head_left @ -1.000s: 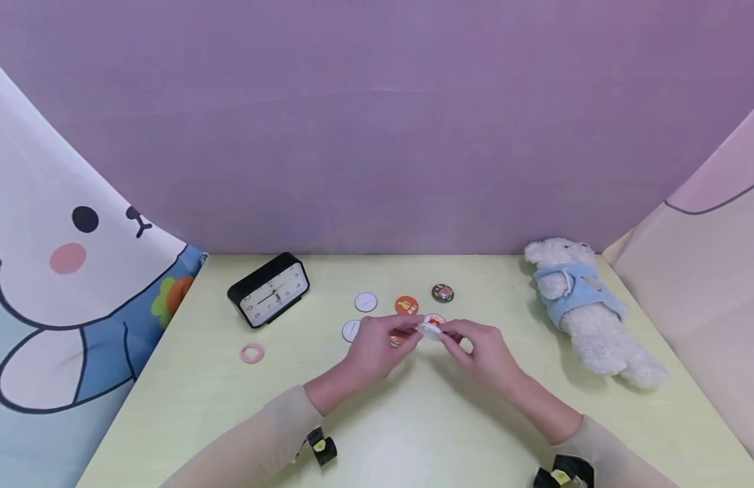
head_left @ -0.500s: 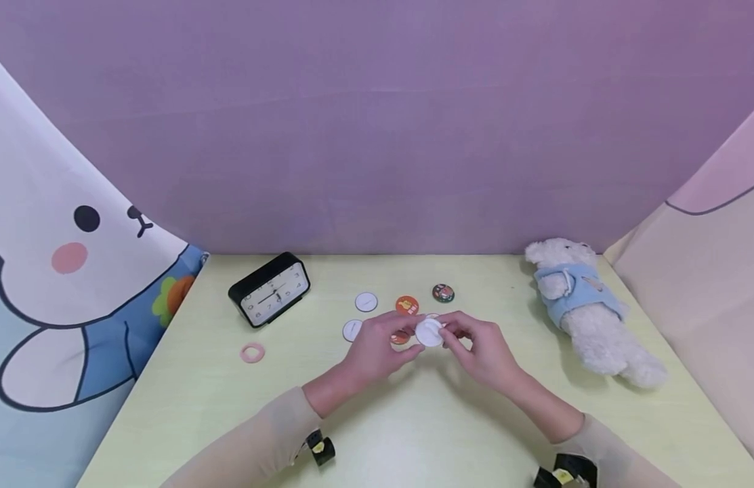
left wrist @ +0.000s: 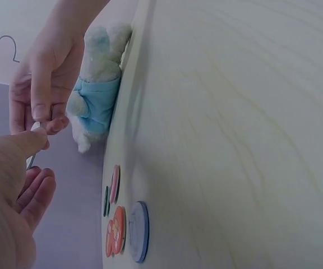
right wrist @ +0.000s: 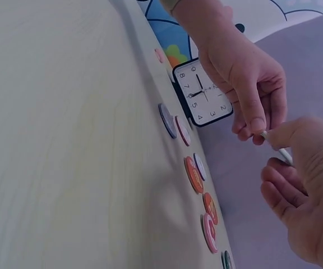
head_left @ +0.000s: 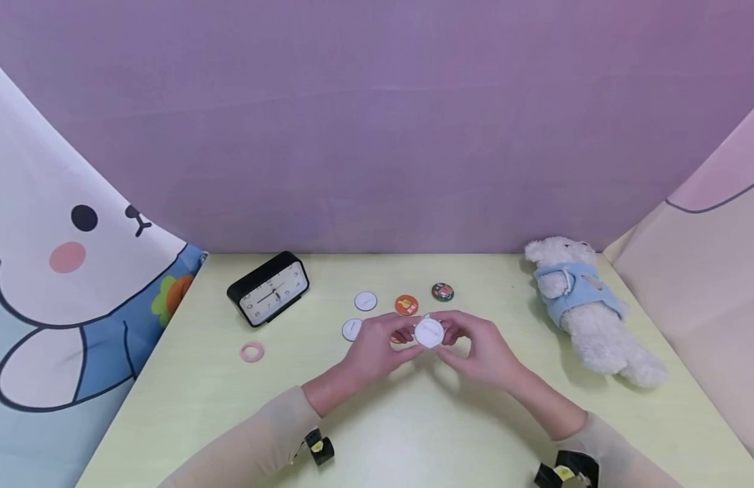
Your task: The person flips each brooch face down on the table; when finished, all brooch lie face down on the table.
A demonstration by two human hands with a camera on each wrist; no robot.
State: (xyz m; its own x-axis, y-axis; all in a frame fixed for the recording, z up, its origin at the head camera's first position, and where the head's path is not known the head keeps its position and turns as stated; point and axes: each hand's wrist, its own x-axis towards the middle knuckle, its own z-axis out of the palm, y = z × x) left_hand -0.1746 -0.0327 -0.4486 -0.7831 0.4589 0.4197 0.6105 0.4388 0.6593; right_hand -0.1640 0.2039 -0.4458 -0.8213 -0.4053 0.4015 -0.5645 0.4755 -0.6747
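In the head view a round badge (head_left: 429,333), its white face turned toward me, is held up above the table. My left hand (head_left: 375,347) pinches its left edge between thumb and fingers. From the other side my right hand (head_left: 483,347) grips it, thumb at the lower right edge. Both wrist views show the badge edge-on, as a thin white rim (right wrist: 285,156). Behind the hands lie more round badges: two white ones, an orange one (head_left: 406,305) and a dark green one (head_left: 442,292). Another orange badge is partly hidden by my left hand.
A black-framed clock (head_left: 269,290) stands at the back left, with a small pink ring (head_left: 251,352) in front of it. On the right lies a white plush toy (head_left: 587,312) in a blue top. A purple cloth (head_left: 377,129) hangs behind the table.
The badge has turned from a tilted, nearly flat pose to show its white face fully. My right fingers have shifted around its edge, while the left hand has barely moved.
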